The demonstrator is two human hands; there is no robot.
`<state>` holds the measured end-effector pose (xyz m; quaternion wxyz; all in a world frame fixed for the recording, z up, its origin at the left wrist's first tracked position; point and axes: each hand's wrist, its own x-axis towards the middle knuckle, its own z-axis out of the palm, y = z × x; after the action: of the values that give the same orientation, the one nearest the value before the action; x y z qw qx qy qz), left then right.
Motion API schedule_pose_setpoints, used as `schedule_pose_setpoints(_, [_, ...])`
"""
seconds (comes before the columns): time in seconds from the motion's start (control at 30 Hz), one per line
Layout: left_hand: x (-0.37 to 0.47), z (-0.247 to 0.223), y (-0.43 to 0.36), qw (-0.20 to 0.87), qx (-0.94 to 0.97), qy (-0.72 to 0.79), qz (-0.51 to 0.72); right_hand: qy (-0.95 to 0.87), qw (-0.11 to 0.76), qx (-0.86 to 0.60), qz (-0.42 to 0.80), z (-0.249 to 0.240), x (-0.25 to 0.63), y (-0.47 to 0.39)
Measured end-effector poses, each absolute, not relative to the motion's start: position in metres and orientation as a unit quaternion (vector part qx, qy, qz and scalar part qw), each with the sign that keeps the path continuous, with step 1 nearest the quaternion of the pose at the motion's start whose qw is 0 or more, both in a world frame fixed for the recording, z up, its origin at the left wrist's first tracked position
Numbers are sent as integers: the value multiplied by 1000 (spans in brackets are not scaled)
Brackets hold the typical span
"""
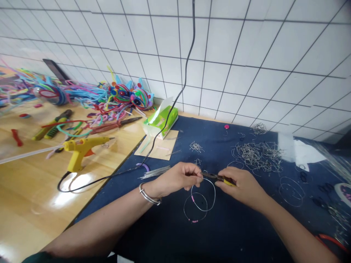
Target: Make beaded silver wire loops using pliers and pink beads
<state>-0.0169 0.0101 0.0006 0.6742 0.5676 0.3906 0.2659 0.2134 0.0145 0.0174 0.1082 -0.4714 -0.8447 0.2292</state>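
Observation:
My left hand (pixel 186 177) pinches the end of a silver wire loop (pixel 214 195) that hangs below the fingers and carries a small pink tube (pixel 192 198). My right hand (pixel 240 182) is closed around the yellow handles of a pair of pliers (pixel 223 179), whose dark jaws reach to my left fingertips. Whether the jaws grip the wire cannot be made out. Below lies a second thin wire ring (pixel 184 210) with several pink beads (pixel 194 221) on it, partly behind the hanging loop.
A tangled heap of wire pieces (pixel 257 155) lies right on the dark blue cloth (pixel 219 237). Straight wires (pixel 156 171) lie beside my left wrist. A yellow glue gun (pixel 82 148) rests on the wooden table, its black cord (pixel 183 87) crossing near a green tissue pack (pixel 163 122).

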Motion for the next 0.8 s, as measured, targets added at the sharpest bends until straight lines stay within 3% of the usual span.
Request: schedule_pose_setpoints(0.8, [-20, -1, 11, 673, 546, 396, 302, -813, 158, -499, 257, 14, 212, 12])
